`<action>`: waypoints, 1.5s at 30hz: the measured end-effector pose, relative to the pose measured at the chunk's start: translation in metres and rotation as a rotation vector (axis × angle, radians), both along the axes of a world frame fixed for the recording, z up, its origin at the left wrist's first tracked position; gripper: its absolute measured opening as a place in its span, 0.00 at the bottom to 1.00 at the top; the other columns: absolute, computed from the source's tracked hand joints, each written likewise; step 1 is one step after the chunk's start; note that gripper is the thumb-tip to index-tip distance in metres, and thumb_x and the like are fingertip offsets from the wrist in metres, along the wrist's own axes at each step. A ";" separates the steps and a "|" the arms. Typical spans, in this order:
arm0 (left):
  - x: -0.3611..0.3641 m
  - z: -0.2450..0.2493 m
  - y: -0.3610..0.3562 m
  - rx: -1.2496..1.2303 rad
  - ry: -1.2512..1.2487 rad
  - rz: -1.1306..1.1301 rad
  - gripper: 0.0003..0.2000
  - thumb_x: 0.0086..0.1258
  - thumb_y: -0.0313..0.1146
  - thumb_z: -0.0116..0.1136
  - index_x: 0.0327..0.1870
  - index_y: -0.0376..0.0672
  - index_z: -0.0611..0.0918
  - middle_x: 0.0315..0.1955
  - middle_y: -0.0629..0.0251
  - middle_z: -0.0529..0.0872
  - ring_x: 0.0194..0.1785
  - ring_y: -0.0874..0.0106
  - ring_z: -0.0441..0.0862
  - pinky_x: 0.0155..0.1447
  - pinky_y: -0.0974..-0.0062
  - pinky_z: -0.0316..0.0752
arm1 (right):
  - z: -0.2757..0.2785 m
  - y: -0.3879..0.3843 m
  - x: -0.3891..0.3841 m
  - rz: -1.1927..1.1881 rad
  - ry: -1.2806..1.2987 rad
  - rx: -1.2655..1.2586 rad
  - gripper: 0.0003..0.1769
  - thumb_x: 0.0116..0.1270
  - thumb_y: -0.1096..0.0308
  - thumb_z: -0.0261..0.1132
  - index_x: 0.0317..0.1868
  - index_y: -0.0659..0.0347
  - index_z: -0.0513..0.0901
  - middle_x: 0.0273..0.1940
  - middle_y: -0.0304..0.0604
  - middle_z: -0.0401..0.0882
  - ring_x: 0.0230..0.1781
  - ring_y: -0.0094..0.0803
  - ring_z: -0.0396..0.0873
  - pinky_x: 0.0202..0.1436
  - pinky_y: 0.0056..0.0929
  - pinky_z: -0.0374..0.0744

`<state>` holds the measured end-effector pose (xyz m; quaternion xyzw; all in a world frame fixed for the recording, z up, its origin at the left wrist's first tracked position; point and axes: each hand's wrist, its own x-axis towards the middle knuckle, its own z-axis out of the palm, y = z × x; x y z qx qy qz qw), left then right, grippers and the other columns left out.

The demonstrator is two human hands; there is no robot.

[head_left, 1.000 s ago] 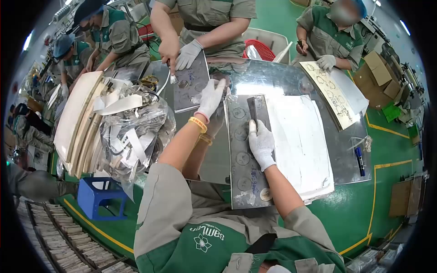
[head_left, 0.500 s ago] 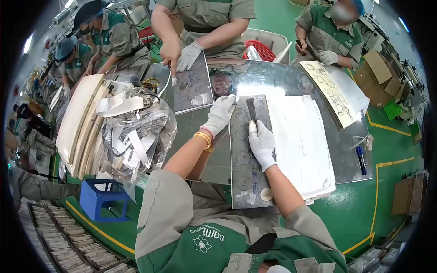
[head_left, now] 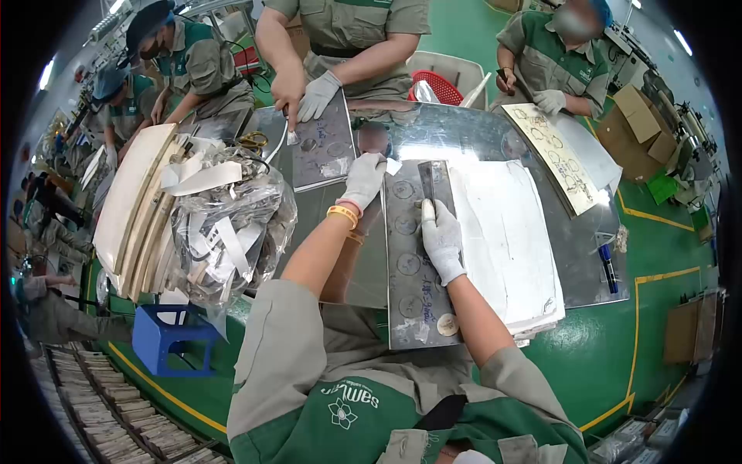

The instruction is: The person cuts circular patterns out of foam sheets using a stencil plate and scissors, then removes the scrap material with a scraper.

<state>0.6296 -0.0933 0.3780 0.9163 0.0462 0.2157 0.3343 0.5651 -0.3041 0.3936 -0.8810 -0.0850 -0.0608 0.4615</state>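
Observation:
Both of my hands wear pale work gloves. My left hand [head_left: 363, 182] is closed at the upper left edge of a grey plate, pinching a small white scrap [head_left: 393, 166]. My right hand [head_left: 442, 241] is wrapped round a flat, dark scraper [head_left: 427, 179], whose wider end points away from me over the plate's upper part. The grey plate [head_left: 397, 284] lies lengthwise before me, marked with a column of drawn circles and blue handwriting. A pale round spot [head_left: 447, 324] and whitish residue show near its lower end. My right fingers partly hide the scraper's lower part.
A stack of white sheets [head_left: 506, 247] lies right of the plate. To the left are a clear bag of scraps [head_left: 232, 232] and curved pale boards [head_left: 135, 209]. A blue marker [head_left: 609, 269] lies at right. Co-workers handle another grey plate [head_left: 325, 143] and a yellowish plate [head_left: 553, 155] across the table.
My left hand has drawn slightly left, away from the plate, with the white scrap. The right hand and scraper stay nearly in place on the plate. The whole view has shifted slightly.

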 end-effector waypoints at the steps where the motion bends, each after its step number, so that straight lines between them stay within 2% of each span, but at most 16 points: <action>1: -0.002 0.000 0.003 0.036 -0.041 -0.054 0.08 0.66 0.32 0.59 0.42 0.40 0.84 0.39 0.54 0.84 0.46 0.54 0.82 0.50 0.61 0.76 | 0.002 0.000 0.000 0.014 0.037 0.017 0.23 0.73 0.48 0.52 0.46 0.59 0.83 0.30 0.56 0.84 0.35 0.55 0.83 0.40 0.49 0.77; 3: -0.006 0.000 0.009 0.109 -0.121 -0.165 0.08 0.66 0.31 0.58 0.42 0.40 0.84 0.39 0.53 0.84 0.46 0.54 0.82 0.49 0.60 0.76 | 0.005 -0.001 0.000 0.040 0.113 0.051 0.23 0.73 0.48 0.52 0.45 0.58 0.83 0.30 0.55 0.84 0.34 0.55 0.83 0.40 0.49 0.77; 4: -0.007 0.003 0.013 0.262 -0.161 -0.294 0.09 0.67 0.28 0.54 0.46 0.39 0.82 0.42 0.54 0.84 0.47 0.54 0.82 0.51 0.60 0.77 | 0.004 -0.001 0.000 0.031 0.078 0.024 0.22 0.73 0.48 0.51 0.45 0.56 0.83 0.30 0.56 0.84 0.34 0.55 0.82 0.40 0.50 0.77; 8: -0.010 0.027 0.014 0.773 0.141 -0.346 0.09 0.67 0.26 0.50 0.44 0.36 0.79 0.41 0.54 0.83 0.45 0.55 0.84 0.46 0.63 0.81 | 0.003 0.001 0.000 0.028 0.034 -0.017 0.22 0.73 0.47 0.51 0.45 0.55 0.83 0.30 0.57 0.83 0.34 0.57 0.82 0.40 0.52 0.76; 9: -0.001 0.026 0.016 0.846 0.158 -0.383 0.07 0.65 0.26 0.51 0.41 0.36 0.79 0.38 0.54 0.83 0.42 0.56 0.85 0.42 0.64 0.82 | 0.000 0.001 0.001 0.025 0.026 -0.024 0.22 0.73 0.47 0.51 0.45 0.55 0.83 0.31 0.58 0.83 0.34 0.57 0.82 0.40 0.53 0.76; 14: 0.000 0.057 0.014 0.996 0.203 -0.495 0.07 0.66 0.28 0.52 0.41 0.38 0.80 0.37 0.56 0.83 0.42 0.57 0.85 0.43 0.63 0.81 | -0.001 0.002 0.000 0.006 -0.023 -0.042 0.22 0.73 0.47 0.51 0.44 0.56 0.83 0.31 0.59 0.83 0.34 0.58 0.82 0.40 0.53 0.76; 17: 0.009 0.025 0.023 0.677 0.099 -0.352 0.08 0.67 0.31 0.52 0.42 0.41 0.80 0.36 0.58 0.83 0.43 0.57 0.85 0.46 0.61 0.80 | 0.001 0.001 0.000 0.023 -0.001 -0.048 0.22 0.73 0.48 0.51 0.45 0.55 0.83 0.29 0.58 0.83 0.32 0.58 0.81 0.40 0.53 0.76; 19: 0.006 0.006 0.020 0.248 -0.060 -0.177 0.08 0.66 0.36 0.55 0.40 0.43 0.82 0.37 0.54 0.85 0.42 0.54 0.84 0.48 0.58 0.78 | 0.004 0.001 -0.002 0.017 -0.034 0.008 0.22 0.73 0.48 0.52 0.45 0.56 0.83 0.29 0.57 0.83 0.32 0.58 0.81 0.40 0.52 0.76; 21: 0.003 -0.005 0.013 -0.115 -0.042 0.002 0.08 0.65 0.36 0.57 0.38 0.43 0.83 0.37 0.54 0.86 0.43 0.54 0.83 0.49 0.59 0.77 | 0.005 0.001 -0.001 0.061 0.104 0.066 0.22 0.73 0.49 0.53 0.48 0.57 0.83 0.33 0.57 0.84 0.36 0.56 0.82 0.43 0.49 0.77; 23: 0.005 -0.013 0.000 -0.142 -0.080 0.088 0.08 0.64 0.36 0.58 0.38 0.43 0.84 0.38 0.54 0.86 0.45 0.54 0.83 0.49 0.59 0.76 | -0.003 -0.001 0.006 0.090 0.129 0.015 0.22 0.73 0.49 0.54 0.51 0.57 0.83 0.37 0.57 0.84 0.40 0.55 0.82 0.46 0.46 0.78; 25: 0.003 -0.017 -0.009 -0.114 -0.101 0.153 0.08 0.64 0.35 0.58 0.38 0.43 0.83 0.38 0.54 0.85 0.44 0.54 0.82 0.49 0.59 0.76 | 0.011 -0.004 0.012 0.213 0.215 0.024 0.22 0.73 0.52 0.54 0.60 0.51 0.80 0.48 0.57 0.83 0.51 0.53 0.80 0.54 0.42 0.76; 30: 0.006 -0.027 -0.009 -0.145 -0.107 0.190 0.07 0.64 0.35 0.58 0.38 0.43 0.83 0.36 0.55 0.85 0.42 0.56 0.83 0.47 0.60 0.76 | 0.073 0.005 0.016 0.272 -0.109 -0.707 0.20 0.71 0.55 0.55 0.63 0.41 0.78 0.42 0.49 0.85 0.45 0.47 0.83 0.47 0.43 0.80; 33: 0.007 -0.023 -0.010 -0.136 -0.108 0.189 0.07 0.65 0.35 0.58 0.39 0.44 0.84 0.34 0.58 0.86 0.40 0.58 0.84 0.45 0.63 0.77 | 0.072 0.007 0.041 0.381 -0.208 -0.903 0.18 0.72 0.58 0.53 0.58 0.42 0.80 0.40 0.48 0.85 0.42 0.45 0.84 0.41 0.45 0.81; 35: 0.002 -0.020 -0.014 -0.136 -0.147 0.158 0.08 0.66 0.36 0.57 0.39 0.46 0.84 0.35 0.58 0.87 0.40 0.58 0.84 0.45 0.62 0.77 | 0.067 0.015 0.055 0.457 -0.190 -0.940 0.17 0.72 0.58 0.52 0.55 0.43 0.82 0.40 0.47 0.85 0.42 0.45 0.85 0.42 0.46 0.81; 39: -0.005 0.004 -0.014 -0.255 0.072 0.077 0.09 0.68 0.36 0.54 0.41 0.48 0.85 0.35 0.58 0.87 0.42 0.58 0.85 0.47 0.63 0.77 | 0.082 0.020 0.068 0.557 -0.227 -0.979 0.16 0.71 0.59 0.51 0.50 0.45 0.84 0.38 0.47 0.86 0.41 0.45 0.85 0.42 0.47 0.81; 45: 0.016 -0.023 -0.004 -0.240 0.078 0.086 0.09 0.68 0.32 0.54 0.43 0.44 0.85 0.37 0.57 0.88 0.43 0.60 0.85 0.49 0.67 0.77 | 0.086 0.023 0.065 0.588 -0.221 -1.023 0.15 0.72 0.63 0.50 0.49 0.51 0.84 0.38 0.49 0.86 0.40 0.46 0.85 0.43 0.45 0.81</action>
